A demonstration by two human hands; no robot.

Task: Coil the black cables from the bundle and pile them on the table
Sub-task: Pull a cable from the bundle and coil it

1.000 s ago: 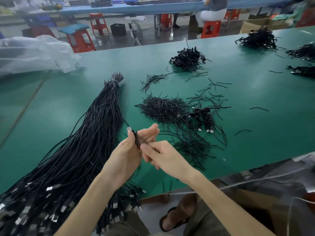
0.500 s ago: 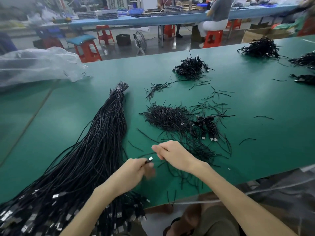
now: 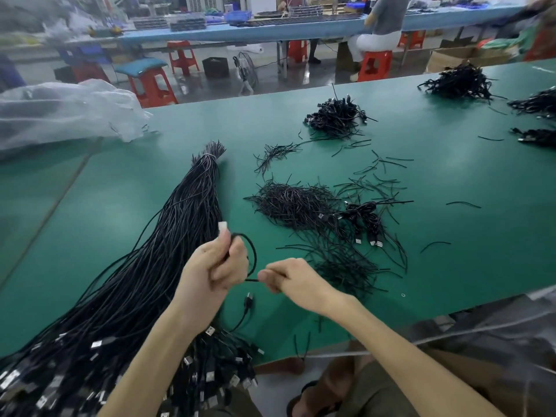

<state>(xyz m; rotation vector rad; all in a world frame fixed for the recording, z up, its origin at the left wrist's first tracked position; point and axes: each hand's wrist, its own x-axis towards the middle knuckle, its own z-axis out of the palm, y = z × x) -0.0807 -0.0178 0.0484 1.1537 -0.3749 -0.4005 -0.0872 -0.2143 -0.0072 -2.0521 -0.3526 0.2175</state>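
- Green tabletop (image 3: 451, 251) is stretching away beneath both hands, with red stools (image 3: 150, 85) standing beyond its far edge in a blurred workshop.
- Left hand (image 3: 215, 273) is gripping one black cable (image 3: 254, 254), with thumb and curled fingers pinching it just below its pale connector (image 3: 223, 227), which is sticking up above the thumb.
- From that grip the cable is looping out to the right and down, then running across to the right hand (image 3: 296, 281).
- Right hand is pinching the cable between thumb and curled forefinger, just beside the left hand.
- Under and to the left of the left hand, the large cable bundle (image 3: 168, 254) is lying on the tabletop, tied at its far tip, with its connector ends spilling over the near edge.
- Beyond the right hand, a small pile of coiled cables (image 3: 365, 219) is sitting against a heap of short black ties (image 3: 296, 203).
- Well beyond both hands, another coiled heap (image 3: 337, 114) is lying.
- Far off to the left hand's side, a clear plastic bag (image 3: 66, 112) is slumping on the tabletop.
- Markings on the connectors are showing too small to read.
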